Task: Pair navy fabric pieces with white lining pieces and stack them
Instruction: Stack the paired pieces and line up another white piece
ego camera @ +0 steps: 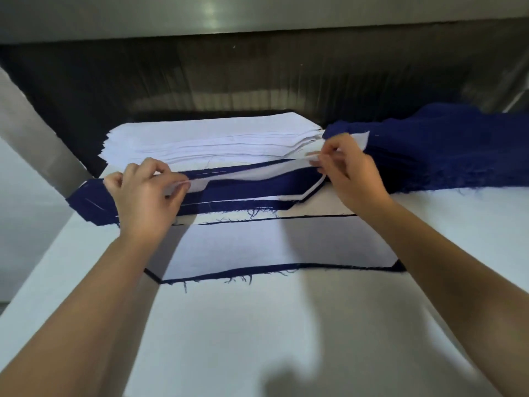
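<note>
A white lining piece [257,173] stretches between my two hands above a navy fabric piece [252,190] lying across the table. My left hand [146,193] pinches the lining's left end, and my right hand [349,170] pinches its right end. Closer to me lies a finished pair [280,245], white lining on top of navy with frayed navy edges showing around it. Behind my hands sits a stack of white lining pieces [211,138]. A pile of navy fabric pieces [446,147] lies at the right.
Everything rests on a white table [272,325]. A dark ribbed wall [229,81] rises behind the stacks under a grey metal shelf [229,12]. A slanted grey metal post [34,138] stands at the left edge.
</note>
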`<state>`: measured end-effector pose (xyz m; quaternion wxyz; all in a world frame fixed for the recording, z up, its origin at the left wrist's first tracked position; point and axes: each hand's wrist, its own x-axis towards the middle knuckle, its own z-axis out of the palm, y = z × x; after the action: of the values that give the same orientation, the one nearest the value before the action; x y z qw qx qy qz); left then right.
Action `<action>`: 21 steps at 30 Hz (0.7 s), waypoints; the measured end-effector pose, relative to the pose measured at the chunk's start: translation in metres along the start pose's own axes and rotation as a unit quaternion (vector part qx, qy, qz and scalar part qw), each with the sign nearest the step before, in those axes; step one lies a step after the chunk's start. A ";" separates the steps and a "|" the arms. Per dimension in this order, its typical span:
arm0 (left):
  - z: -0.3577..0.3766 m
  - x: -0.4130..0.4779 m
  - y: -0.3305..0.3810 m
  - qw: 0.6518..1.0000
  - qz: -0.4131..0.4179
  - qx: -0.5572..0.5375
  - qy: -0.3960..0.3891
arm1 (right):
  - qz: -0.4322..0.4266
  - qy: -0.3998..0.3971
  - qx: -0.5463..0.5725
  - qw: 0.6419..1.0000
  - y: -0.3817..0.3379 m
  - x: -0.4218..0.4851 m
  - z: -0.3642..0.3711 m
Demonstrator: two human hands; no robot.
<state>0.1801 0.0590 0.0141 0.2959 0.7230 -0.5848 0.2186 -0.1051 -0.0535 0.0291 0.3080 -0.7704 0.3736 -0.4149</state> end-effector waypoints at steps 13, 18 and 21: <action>-0.029 -0.070 -0.006 0.980 -0.136 -0.130 -0.061 | 0.056 0.022 0.020 0.998 0.019 -0.084 -0.037; -0.035 -0.080 -0.013 0.966 -0.139 -0.208 -0.070 | 0.124 0.106 -0.001 0.987 0.021 -0.083 -0.037; -0.034 -0.080 -0.010 0.946 -0.157 -0.270 -0.081 | 0.168 0.115 -0.017 0.979 0.027 -0.082 -0.040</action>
<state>0.1728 0.1414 -0.0158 0.4623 0.7139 -0.5229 -0.0563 -0.1795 -0.0064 -0.0067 0.3153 -0.6487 0.5377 -0.4367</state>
